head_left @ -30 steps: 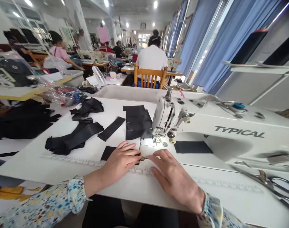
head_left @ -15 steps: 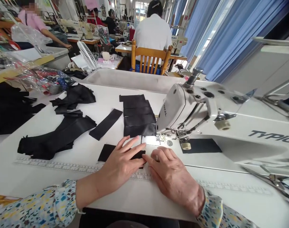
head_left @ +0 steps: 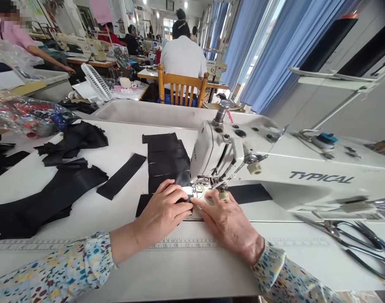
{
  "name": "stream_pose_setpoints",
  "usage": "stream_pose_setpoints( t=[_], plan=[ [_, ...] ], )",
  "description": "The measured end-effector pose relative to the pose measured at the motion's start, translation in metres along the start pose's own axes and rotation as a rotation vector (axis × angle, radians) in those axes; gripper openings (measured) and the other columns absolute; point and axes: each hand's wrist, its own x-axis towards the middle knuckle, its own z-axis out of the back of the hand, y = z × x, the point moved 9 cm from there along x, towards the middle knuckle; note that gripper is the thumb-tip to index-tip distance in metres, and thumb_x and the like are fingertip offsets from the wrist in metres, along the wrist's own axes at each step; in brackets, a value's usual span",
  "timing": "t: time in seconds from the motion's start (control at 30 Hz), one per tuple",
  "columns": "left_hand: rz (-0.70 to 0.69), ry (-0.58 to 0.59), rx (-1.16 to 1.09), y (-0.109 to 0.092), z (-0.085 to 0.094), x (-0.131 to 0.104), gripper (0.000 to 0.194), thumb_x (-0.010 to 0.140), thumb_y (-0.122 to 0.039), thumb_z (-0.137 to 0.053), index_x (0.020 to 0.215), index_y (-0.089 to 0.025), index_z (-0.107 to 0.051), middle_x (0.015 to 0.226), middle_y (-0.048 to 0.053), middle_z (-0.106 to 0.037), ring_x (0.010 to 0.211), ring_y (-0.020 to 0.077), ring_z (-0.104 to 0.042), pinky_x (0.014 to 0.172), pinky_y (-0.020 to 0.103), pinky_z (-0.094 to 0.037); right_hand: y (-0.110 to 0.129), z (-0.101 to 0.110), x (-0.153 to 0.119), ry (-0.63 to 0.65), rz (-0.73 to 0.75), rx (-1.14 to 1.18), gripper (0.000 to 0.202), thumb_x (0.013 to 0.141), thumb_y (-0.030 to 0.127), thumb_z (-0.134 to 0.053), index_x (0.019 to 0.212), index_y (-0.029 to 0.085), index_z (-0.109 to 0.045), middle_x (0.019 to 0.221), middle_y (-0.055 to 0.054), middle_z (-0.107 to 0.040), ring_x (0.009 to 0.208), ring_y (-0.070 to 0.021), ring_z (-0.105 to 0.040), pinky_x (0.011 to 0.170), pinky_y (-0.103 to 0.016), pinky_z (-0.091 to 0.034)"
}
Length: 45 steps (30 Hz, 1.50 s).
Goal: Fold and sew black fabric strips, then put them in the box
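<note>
At the needle end of the white sewing machine (head_left: 306,162), a black fabric strip (head_left: 142,204) lies on the worktop (head_left: 211,271), partly covered by the left hand (head_left: 164,208). That hand is palm down, fingers extended and resting on the cloth. The right hand (head_left: 230,225) is bent, index fingertip at the strip's right end; I cannot tell whether it pinches. Overlapping black pieces (head_left: 165,158) lie just beyond the left hand. Scissors (head_left: 347,237) lie to the right.
</note>
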Motion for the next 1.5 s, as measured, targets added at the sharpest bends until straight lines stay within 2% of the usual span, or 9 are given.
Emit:
stream_pose_setpoints(
  t=[0.1,0.3,0.5,0.67,0.9,1.07,1.23,1.5],
  plan=[
    [-0.019,0.017,-0.001,0.003,-0.002,0.001,0.019,0.101,-0.02,-0.059,0.087,-0.02,-0.072,0.098,0.002,-0.072,0.107,0.0212,-0.063,0.113,0.052,-0.037,-0.001,0.001,0.002,-0.014,0.003,0.002,0.039,0.106,0.027,-0.044,0.14,0.031,-0.062,0.117,-0.013,-0.067,0.101,-0.0267,-0.06,0.093,-0.048,-0.046],
    [-0.046,0.002,0.012,0.005,-0.001,0.004,0.022,0.101,-0.019,-0.058,0.085,-0.02,-0.072,0.108,0.003,-0.075,0.109,0.022,-0.066,0.114,0.054,-0.038,-0.004,0.001,0.006,-0.036,0.016,0.02,0.037,0.106,0.03,-0.045,0.138,0.03,-0.063,0.122,-0.013,-0.066,0.106,-0.0263,-0.063,0.097,-0.046,-0.047],
    [-0.039,0.02,-0.004,0.007,-0.002,0.007,0.025,0.101,-0.018,-0.057,0.082,-0.02,-0.073,0.106,0.003,-0.076,0.109,0.0217,-0.068,0.116,0.056,-0.038,-0.007,0.0,0.006,-0.033,0.014,0.066,0.038,0.106,0.028,-0.046,0.139,0.027,-0.063,0.114,-0.014,-0.068,0.112,-0.0287,-0.063,0.099,-0.049,-0.049],
    [-0.04,0.031,-0.025,0.008,-0.004,0.008,0.023,0.101,-0.016,-0.057,0.083,-0.02,-0.07,0.107,0.002,-0.076,0.11,0.0217,-0.069,0.117,0.056,-0.037,-0.012,-0.001,0.006,-0.006,-0.019,0.187,0.038,0.106,0.03,-0.045,0.139,0.03,-0.063,0.119,-0.012,-0.067,0.118,-0.0287,-0.061,0.102,-0.052,-0.049],
    [0.021,0.003,-0.089,0.015,-0.003,0.006,0.011,0.098,-0.019,-0.062,0.09,-0.019,-0.069,0.106,0.003,-0.075,0.112,0.0229,-0.067,0.118,0.055,-0.035,-0.012,-0.004,0.003,0.037,-0.006,0.171,0.039,0.105,0.029,-0.046,0.141,0.03,-0.062,0.112,-0.012,-0.068,0.114,-0.0289,-0.062,0.099,-0.053,-0.05],
    [0.041,0.007,-0.068,0.024,-0.003,0.01,0.017,0.099,-0.013,-0.058,0.095,-0.02,-0.073,0.094,0.002,-0.071,0.103,0.0197,-0.065,0.114,0.051,-0.039,-0.004,0.002,0.002,0.047,0.039,0.165,0.039,0.104,0.026,-0.045,0.139,0.026,-0.063,0.127,-0.011,-0.067,0.107,-0.0272,-0.063,0.097,-0.051,-0.049],
    [0.001,0.002,-0.043,0.021,-0.003,0.012,0.017,0.099,-0.013,-0.06,0.094,-0.02,-0.074,0.092,0.002,-0.07,0.103,0.0201,-0.064,0.114,0.053,-0.038,0.017,0.01,-0.006,0.008,0.093,0.208,0.039,0.102,0.021,-0.047,0.138,0.016,-0.061,0.138,-0.012,-0.064,0.124,-0.0303,-0.057,0.104,-0.051,-0.047],
    [0.004,0.022,-0.043,0.022,-0.004,0.011,0.016,0.099,-0.013,-0.06,0.095,-0.019,-0.074,0.093,0.002,-0.07,0.105,0.0199,-0.062,0.116,0.051,-0.037,0.025,0.005,-0.012,0.023,0.075,0.169,0.04,0.102,0.024,-0.048,0.138,0.016,-0.062,0.144,-0.008,-0.063,0.13,-0.0314,-0.056,0.106,-0.053,-0.048]
  ],
)
